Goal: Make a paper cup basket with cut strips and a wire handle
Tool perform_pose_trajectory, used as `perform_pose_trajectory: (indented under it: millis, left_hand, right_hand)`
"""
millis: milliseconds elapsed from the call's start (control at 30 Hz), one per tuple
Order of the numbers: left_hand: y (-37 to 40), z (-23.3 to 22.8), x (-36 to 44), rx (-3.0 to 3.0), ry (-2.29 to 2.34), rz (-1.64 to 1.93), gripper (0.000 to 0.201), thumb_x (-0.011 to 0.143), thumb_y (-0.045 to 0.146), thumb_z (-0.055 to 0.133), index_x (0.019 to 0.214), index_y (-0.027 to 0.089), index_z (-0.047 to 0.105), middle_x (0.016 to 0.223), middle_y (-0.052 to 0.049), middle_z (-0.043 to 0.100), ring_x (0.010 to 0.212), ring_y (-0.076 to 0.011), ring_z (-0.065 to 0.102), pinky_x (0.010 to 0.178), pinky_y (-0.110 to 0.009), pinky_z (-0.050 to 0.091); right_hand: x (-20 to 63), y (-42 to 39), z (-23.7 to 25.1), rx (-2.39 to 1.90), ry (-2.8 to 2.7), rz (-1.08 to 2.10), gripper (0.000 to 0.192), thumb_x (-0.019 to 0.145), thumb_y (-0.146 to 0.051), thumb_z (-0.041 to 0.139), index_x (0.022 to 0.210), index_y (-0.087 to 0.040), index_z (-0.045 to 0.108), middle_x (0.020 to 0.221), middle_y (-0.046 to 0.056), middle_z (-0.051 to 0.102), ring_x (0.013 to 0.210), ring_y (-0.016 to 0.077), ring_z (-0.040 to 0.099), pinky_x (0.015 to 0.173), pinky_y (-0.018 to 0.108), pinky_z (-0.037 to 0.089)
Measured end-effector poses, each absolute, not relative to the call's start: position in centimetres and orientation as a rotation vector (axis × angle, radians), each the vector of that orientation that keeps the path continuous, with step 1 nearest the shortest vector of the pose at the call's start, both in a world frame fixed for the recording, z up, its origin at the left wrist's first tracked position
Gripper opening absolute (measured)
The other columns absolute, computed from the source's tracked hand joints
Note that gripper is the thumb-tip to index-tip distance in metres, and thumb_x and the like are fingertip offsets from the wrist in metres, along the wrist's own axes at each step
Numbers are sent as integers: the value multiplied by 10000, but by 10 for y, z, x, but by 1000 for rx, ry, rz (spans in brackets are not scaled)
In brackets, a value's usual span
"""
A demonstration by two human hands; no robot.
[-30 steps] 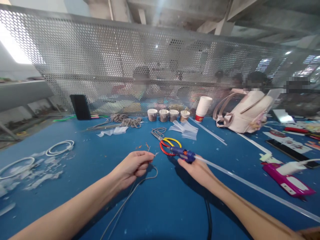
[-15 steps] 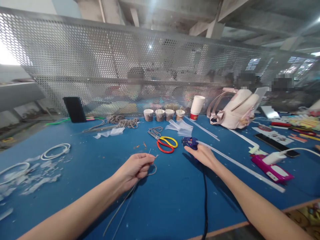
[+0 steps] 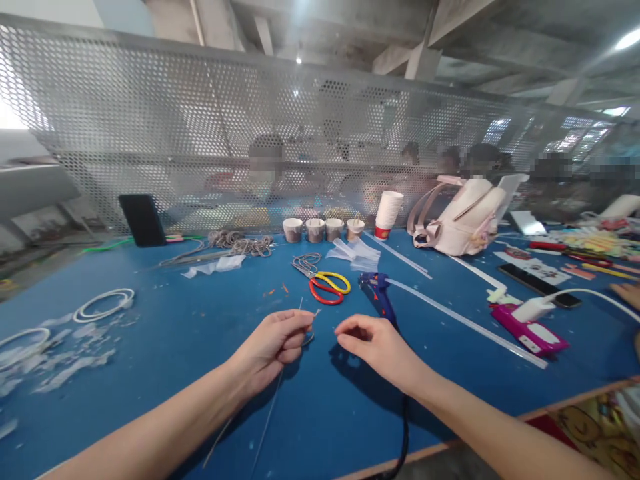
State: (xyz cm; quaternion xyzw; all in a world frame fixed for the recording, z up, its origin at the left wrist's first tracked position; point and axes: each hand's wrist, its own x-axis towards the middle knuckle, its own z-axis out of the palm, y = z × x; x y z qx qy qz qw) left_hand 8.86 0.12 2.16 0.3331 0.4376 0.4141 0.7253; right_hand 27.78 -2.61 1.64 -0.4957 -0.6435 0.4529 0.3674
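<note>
My left hand (image 3: 273,343) pinches a thin grey wire (image 3: 265,427) above the blue table (image 3: 165,333); the wire's short ends stick out near my fingertips and the rest trails toward me. My right hand (image 3: 373,343) hovers just right of it, fingers loosely curled, holding nothing. A blue glue gun (image 3: 380,297) lies on the table just beyond my right hand, with a long clear glue stick (image 3: 465,323) running out to the right and a black cord (image 3: 404,433) leading toward me. Red-and-yellow scissors (image 3: 325,287) lie behind my hands.
Four small cups (image 3: 323,229), a paper cup stack (image 3: 387,213), a pink bag (image 3: 467,217), a dark phone (image 3: 141,219), wire bundles (image 3: 240,243) and white rings (image 3: 103,305) sit around the table. A magenta device (image 3: 530,333) lies at right. People sit behind a perforated metal screen (image 3: 200,133). Another person's hand (image 3: 625,293) is at far right.
My right hand let go of the glue gun, which now lies on the table, and moved left toward my left hand. My left hand kept hold of the wire.
</note>
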Motion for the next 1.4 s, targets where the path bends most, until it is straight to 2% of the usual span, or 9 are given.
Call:
perform_pose_trajectory:
  millis: [167,400,767,1133,1400]
  left_hand:
    - [0,22,88,712,940,947,246,552,231,801,628,100,608,478,75,439,360,21,182,305,-120,99]
    - [5,12,84,629,942,986,218,559,192,802,622,112,609,401,128,296,358,10,136,314,-124,85]
    - [9,2,85,610,969,1011,413,413,239,893,674,143,589,377,139,309,349,12,143,325,-130,74]
    - [6,8,84,720,908,904,366,530,246,855,682,164,532,408,139,291,370,6,106,329,-126,77]
    - [3,12,85,735,904,865,347,543,237,846,669,163,531,416,132,302,373,4,117,335,-128,71]
  right_hand:
    - [241,-7,7,-1128,-1280,1349,210,632,-313,692,795,-181,683,760,3,665,731,150,568,696,274,442]
    - [226,1,-1,-1054,-1103,1412,201,570,-328,768,697,-186,703,702,-2,661,678,141,548,677,278,427]
    - [227,7,-15,-976,-1002,1625,251,588,-351,784,704,-143,705,598,-15,599,582,95,482,607,251,368]
    - [231,8,-10,-858,-696,1947,315,471,-302,864,672,-150,676,543,-45,567,515,72,475,527,226,341]
    - [235,7,-7,-859,-844,1890,250,492,-296,820,605,-167,639,519,-54,532,500,73,440,517,228,319]
